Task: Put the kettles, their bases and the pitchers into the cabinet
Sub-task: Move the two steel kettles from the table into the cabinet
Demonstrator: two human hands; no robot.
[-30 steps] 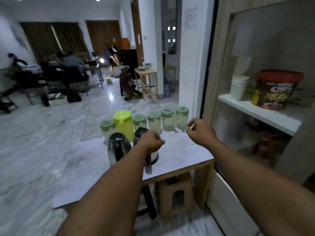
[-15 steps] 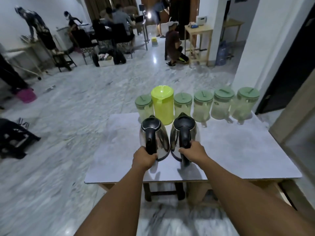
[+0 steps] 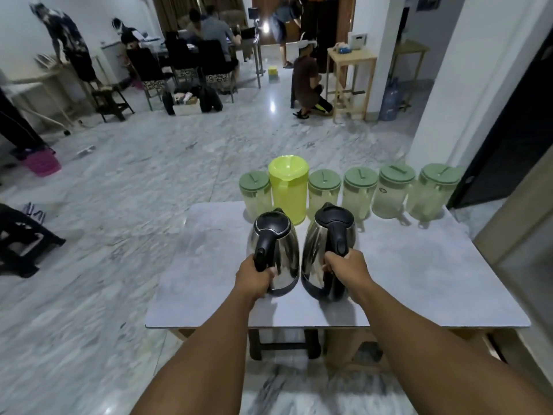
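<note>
Two steel kettles with black lids and handles stand side by side on the grey table [image 3: 419, 280]. My left hand [image 3: 254, 278] grips the handle of the left kettle [image 3: 279, 250]. My right hand [image 3: 347, 269] grips the handle of the right kettle [image 3: 317, 250]. Their bases are hidden under them. Behind them along the far edge stands a row of pitchers: a tall bright yellow-green pitcher [image 3: 288, 190] and several clear pitchers with green lids [image 3: 395, 190].
A wooden cabinet edge [image 3: 514, 223] shows at the right, beside a white pillar [image 3: 466, 85]. A stool [image 3: 284, 342] sits under the table. Across the marble floor are people, chairs, a wooden stand [image 3: 350, 76] and a pink basket [image 3: 43, 163].
My view swung from the cabinet shelves back to the table. Both hands came down and closed on the two kettle handles; since half a second ago they hold nearly still.
</note>
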